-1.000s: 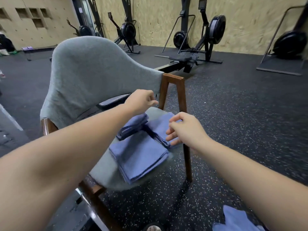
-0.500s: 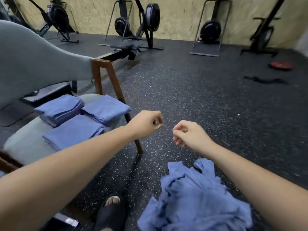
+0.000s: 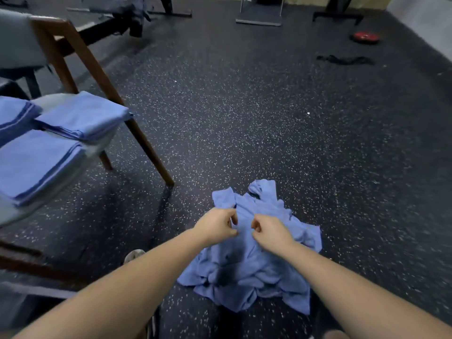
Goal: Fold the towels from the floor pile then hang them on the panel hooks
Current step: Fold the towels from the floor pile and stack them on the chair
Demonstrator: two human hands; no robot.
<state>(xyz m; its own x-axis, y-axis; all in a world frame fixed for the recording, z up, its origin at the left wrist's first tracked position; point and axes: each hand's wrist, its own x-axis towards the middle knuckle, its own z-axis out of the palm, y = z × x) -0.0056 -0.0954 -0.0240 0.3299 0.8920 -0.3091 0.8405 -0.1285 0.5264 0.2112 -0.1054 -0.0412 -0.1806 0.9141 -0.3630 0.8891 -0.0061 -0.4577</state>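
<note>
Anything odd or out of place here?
Nothing looks damaged. Two strays lie on the floor far right: a black strap-like thing and a red disc. One folded towel seems to overhang the chair seat's corner. The crumpled towel pile is expected.

- speckled dark floor [image 3: 269,106]: crumpled blue towel pile [image 3: 247,272] in foreground, wooden chair [image 3: 80,57] at left, red disc [image 3: 365,36] and black strap [image 3: 344,60] far right
- grey chair seat [image 3: 104,141]: three folded towel stacks [image 3: 83,116], side by side
</note>
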